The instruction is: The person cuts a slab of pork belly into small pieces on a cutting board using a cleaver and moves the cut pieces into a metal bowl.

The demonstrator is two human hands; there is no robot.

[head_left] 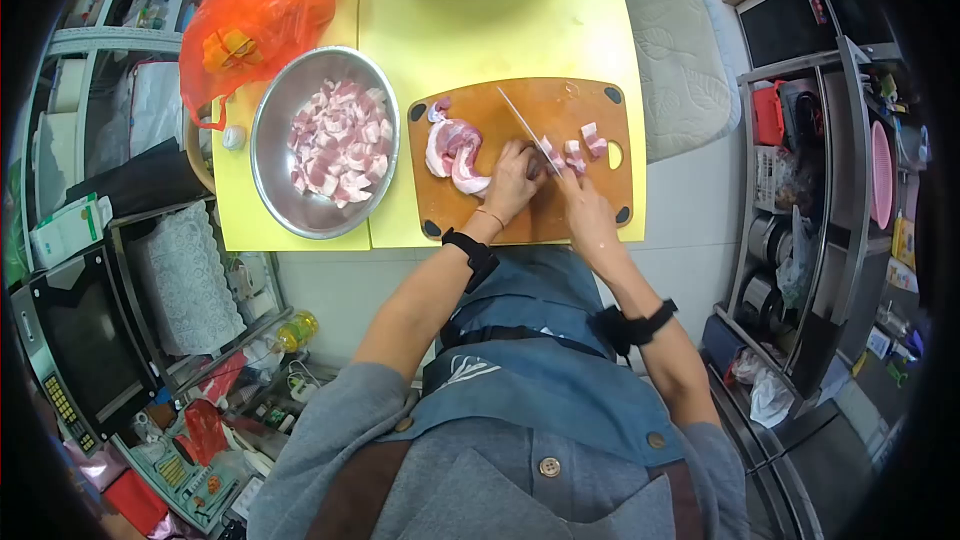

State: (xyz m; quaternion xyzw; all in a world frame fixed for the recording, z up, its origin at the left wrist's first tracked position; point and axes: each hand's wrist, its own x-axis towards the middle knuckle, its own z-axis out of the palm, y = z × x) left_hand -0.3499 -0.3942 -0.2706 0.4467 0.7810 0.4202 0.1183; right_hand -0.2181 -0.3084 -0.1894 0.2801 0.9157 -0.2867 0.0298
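One knife [521, 120] sits in the closed right hand [588, 215] at the frame's centre; beside it, the left hand [515, 180] curls against a pink-and-white meat strip [458, 140] bending across the brown board [450, 220], with cut pieces [597, 147] lying farther right.

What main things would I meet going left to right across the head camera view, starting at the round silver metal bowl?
Round silver metal bowl → curved pink-and-white raw meat strip → left hand → right hand → pale quilted cushion → pink oval item.
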